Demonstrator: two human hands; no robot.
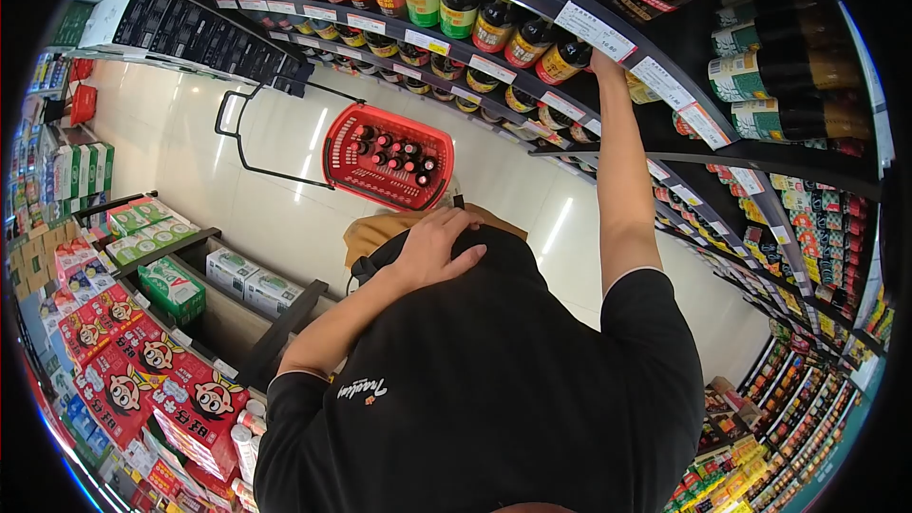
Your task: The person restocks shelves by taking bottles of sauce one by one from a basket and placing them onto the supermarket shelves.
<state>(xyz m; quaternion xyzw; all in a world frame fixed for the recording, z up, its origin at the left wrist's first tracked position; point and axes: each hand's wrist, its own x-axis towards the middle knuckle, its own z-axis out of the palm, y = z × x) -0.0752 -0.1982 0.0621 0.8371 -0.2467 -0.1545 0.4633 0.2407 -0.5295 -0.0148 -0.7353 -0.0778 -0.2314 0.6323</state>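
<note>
Bottles (561, 63) stand shelved beside our right hand (607, 64), whose grip we cannot tell behind the shelf edge (539, 2); our left hand (437, 249), loosely spread, gripping nothing visible, lies against our black shirt (513, 370); 1 red basket (341, 163) holds capped bottles (410, 149) on the floor (180, 133).

One head-worn camera looks steeply down from just above the black shirt (532, 380) at six o'clock, basket (404, 123) farther off near eleven.

From here, the bottles (562, 60) by the right hand (605, 63) look glossy; the shirt (513, 370) under the left hand (439, 243), matt cloth; the basket (408, 122) beyond, smooth plastic.
</note>
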